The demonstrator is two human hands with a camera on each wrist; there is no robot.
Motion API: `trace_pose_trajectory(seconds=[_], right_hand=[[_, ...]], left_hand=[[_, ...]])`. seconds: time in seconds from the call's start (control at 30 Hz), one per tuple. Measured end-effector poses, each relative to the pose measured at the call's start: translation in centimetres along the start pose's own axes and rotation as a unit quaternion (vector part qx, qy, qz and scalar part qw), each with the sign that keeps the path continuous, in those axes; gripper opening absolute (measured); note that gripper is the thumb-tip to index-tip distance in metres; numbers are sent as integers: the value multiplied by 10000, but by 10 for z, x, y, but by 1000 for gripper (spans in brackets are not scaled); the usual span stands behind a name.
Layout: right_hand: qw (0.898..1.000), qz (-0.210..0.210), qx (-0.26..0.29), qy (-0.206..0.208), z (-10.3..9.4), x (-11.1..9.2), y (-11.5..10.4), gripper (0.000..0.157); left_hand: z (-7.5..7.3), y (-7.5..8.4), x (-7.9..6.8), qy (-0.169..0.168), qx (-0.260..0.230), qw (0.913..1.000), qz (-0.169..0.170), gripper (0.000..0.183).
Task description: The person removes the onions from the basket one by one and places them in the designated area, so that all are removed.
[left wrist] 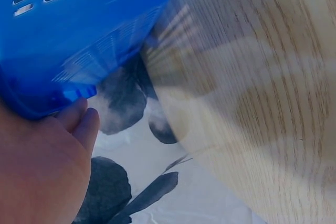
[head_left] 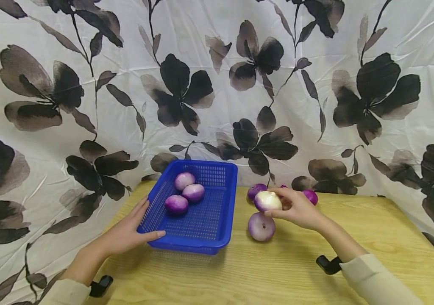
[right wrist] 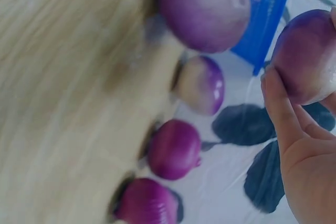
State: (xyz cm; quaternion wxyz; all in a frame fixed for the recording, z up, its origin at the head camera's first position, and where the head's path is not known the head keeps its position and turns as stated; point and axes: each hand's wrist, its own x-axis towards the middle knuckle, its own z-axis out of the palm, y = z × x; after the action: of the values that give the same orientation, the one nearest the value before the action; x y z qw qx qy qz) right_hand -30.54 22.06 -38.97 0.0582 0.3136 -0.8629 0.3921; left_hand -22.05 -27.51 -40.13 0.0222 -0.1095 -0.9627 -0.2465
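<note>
Onion [head_left: 268,201] pinched in the right hand [head_left: 301,208], above the desk [head_left: 262,271], right of a blue basket [head_left: 205,220].
Cut off by the right edge in the right wrist view. Left hand [head_left: 123,232] spread wide along the basket's side, thumb over its rim; some fingers out of sight in the left wrist view. Three onions [head_left: 176,205] inside the basket. On the desk, one pale-topped onion [head_left: 261,227] in front, purple onions [head_left: 310,197] behind, one nearly hidden by the right hand.
</note>
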Motion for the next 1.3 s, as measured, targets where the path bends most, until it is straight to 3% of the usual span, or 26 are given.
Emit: trace_pose_trajectory(seconds=[0.23, 0.57, 0.8, 0.93, 1.3], right_hand=[[9996, 205, -186, 17, -7, -13, 20, 63], [9990, 120, -366, 226, -10, -25, 44, 64], [9969, 228, -738, -116, -8, -29, 58, 70], [9942, 262, -1028, -190, -11, -35, 65, 68], [9951, 369, -756, -523, -6, -33, 73, 62]], left_hand=[[-1, 0, -1, 49, -27, 10000, 31, 121], [-2, 2, -1, 21, -51, 10000, 4, 121], [-1, 2, 0, -15, 15, 10000, -7, 123], [0, 6, 8, -52, 7, 10000, 79, 122], [-2, 7, 3, -134, -35, 9999, 15, 121]])
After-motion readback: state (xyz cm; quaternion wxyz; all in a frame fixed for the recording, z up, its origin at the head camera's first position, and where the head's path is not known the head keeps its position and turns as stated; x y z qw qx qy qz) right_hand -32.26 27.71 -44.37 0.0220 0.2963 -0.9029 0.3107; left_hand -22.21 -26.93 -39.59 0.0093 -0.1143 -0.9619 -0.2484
